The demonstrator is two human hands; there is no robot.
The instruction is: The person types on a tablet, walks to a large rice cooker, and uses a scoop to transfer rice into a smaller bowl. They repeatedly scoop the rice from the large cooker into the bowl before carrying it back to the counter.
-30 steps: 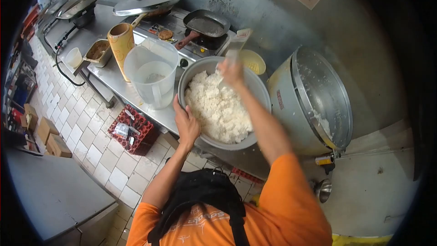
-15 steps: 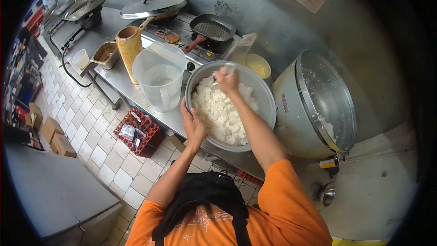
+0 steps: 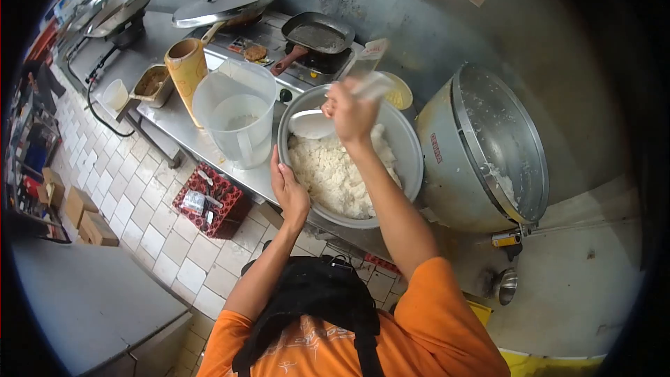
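Observation:
A wide grey metal bowl point(image 3: 407, 185) of white cooked rice point(image 3: 338, 171) stands in front of me. My left hand point(image 3: 289, 194) rests against the bowl's left outer side, fingers stretched out along the wall. Over the far part of the bowl, my right hand point(image 3: 351, 113) is closed round a rice paddle. The pale blade of the rice paddle point(image 3: 312, 124) points left, just above the rice. Motion blurs the paddle's upper right end. Left of the bowl, a translucent plastic jug point(image 3: 216, 108) stands close to it.
A big rice cooker pot point(image 3: 447, 160), with grains stuck inside, stands on the right. Behind the bowl are a yellow tub point(image 3: 399, 91) and a grill pan point(image 3: 317, 33). A tan cylinder point(image 3: 187, 73) and metal tray point(image 3: 152, 85) are farther left. A red crate point(image 3: 227, 202) is below.
My right hand has lifted and turned the rice paddle, whose blade now shows above the rice. My left hand stays at the bowl's side. The whole view has shifted slightly.

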